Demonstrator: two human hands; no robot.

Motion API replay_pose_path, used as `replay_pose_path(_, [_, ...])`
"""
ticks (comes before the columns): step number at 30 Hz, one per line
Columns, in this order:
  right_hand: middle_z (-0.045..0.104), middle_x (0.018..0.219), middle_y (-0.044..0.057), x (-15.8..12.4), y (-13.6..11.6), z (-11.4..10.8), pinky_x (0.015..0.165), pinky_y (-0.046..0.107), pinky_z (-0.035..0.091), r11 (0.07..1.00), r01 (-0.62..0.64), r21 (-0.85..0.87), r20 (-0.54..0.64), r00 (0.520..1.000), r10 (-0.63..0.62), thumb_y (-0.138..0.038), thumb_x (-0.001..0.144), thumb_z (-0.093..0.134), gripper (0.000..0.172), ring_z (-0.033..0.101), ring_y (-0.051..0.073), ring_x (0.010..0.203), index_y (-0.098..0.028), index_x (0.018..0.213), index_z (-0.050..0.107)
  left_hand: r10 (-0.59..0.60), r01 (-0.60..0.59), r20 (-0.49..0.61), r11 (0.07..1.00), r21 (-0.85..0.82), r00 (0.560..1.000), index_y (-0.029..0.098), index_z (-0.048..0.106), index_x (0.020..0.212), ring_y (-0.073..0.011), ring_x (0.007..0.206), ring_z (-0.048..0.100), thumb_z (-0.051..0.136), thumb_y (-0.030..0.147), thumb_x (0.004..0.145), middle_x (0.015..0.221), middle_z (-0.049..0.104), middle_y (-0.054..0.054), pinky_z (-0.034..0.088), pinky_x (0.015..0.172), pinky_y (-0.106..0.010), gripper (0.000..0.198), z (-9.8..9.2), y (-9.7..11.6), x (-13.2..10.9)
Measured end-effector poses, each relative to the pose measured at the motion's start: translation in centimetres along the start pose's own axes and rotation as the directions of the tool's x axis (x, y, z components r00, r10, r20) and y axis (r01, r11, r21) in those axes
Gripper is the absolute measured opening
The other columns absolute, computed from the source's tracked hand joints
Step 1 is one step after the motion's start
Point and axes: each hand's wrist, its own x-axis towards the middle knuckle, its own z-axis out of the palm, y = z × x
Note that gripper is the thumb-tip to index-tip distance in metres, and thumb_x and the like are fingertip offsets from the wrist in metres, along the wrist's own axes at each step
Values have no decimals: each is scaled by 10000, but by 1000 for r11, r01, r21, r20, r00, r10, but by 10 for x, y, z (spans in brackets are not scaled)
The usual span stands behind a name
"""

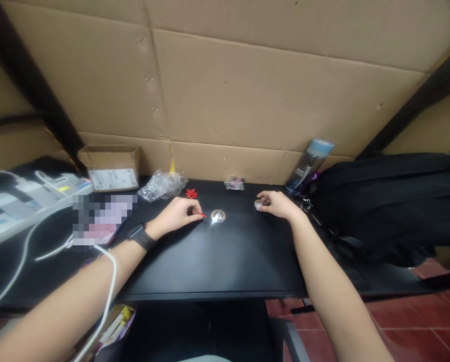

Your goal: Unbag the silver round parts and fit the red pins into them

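Small thin red plastic-looking piece (pixel 202 215), pinched tight between thumb and forefinger of the left hand (pixel 177 213), tip just beside a shiny round silver metal disc (pixel 217 216) lying flat mid-table. Second round silver disc (pixel 259 204) off to the right, under the curled fingertips of the right hand (pixel 276 204) (touching for sure, but properly gripped or just resting? can't tell). Black watch (pixel 142 237) on the left wrist.

All on a smooth black tabletop (pixel 225 261) with a faint sheen. Behind the left hand: little heap of red bits (pixel 191 193), crumpled clear plastic bag (pixel 160 185), open cardboard box (pixel 111 166). Blue-capped clear bottle (pixel 310 165) and big black fabric bag (pixel 390 201) over at the right. Brown cardboard sheets (pixel 247 85) for a back wall, red tile floor (pixel 417 311) down below.
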Motion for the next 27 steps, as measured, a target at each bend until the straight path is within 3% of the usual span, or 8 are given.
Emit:
replay_pose_path(9, [807, 1093, 62, -3, -6, 2, 903, 323, 573, 1000, -17, -4, -53, 998, 17, -254, 729, 855, 491, 762, 261, 1023, -277, 1205, 739, 34, -34, -5, 999, 2, 999, 210, 729, 862, -143, 715, 678, 718, 347, 900, 801, 747, -6, 485, 684, -240, 143, -2, 5, 0])
replay_pose_path(27, [784, 1124, 88, -3, -10, -3, 845, 304, 575, 1000, 7, 8, -27, 1000, -7, -211, 750, 815, 474, 761, 220, 904, -211, 1216, 723, 56, -55, 27, 998, -26, 998, 201, 737, 856, -140, 685, 665, 714, 342, 890, 782, 740, -12, 493, 667, -239, 146, -2, 6, -1])
